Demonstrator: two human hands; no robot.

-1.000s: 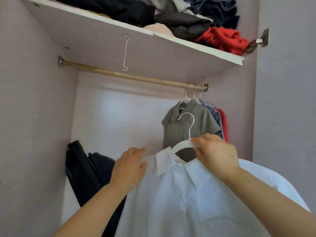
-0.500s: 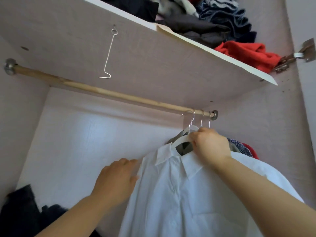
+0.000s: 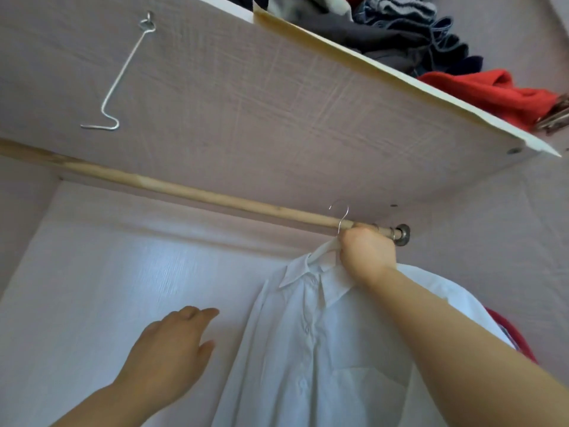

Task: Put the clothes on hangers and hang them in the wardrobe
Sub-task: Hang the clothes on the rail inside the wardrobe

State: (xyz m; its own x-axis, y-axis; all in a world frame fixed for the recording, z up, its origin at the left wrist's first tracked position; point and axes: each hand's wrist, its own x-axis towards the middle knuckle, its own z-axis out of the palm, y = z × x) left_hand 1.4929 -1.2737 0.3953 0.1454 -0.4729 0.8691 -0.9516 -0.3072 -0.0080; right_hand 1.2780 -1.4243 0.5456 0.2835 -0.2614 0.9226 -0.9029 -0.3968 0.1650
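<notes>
From the head view, the right hand (image 3: 366, 257) is gripping the hanger (image 3: 323, 252) at its neck, fingers curled tight around it, right up against the rod (image 3: 197, 195) near the rod's right end. The hanger's wire hook (image 3: 342, 215) is standing up in front of the rod; whether it is seated over the rod yet cannot be told from here. The shirt (image 3: 317, 349) is hanging on the hanger just below the rod, collar up and buttoned front facing the camera. The left hand (image 3: 172, 349) is hovering well below the rod and left of the shirt, fingers loosely spread and holding nothing.

The shirt is looking thin, soft and light, so it is likely swinging and draping freely and may slide off a shoulder if tilted. The hanger neck, where the stiff frame gives control, seems the best place to be holding; the cloth itself gives no firm grip.

Above the rod, the shelf (image 3: 308, 118) is carrying a heap of folded and loose clothes (image 3: 400, 35) in dark, blue and red. From the shelf's underside, left of the hook, a bent wire (image 3: 120, 78) is dangling. Below the rod's right end, behind the shirt, a red garment (image 3: 517, 337) is showing at the edge.
</notes>
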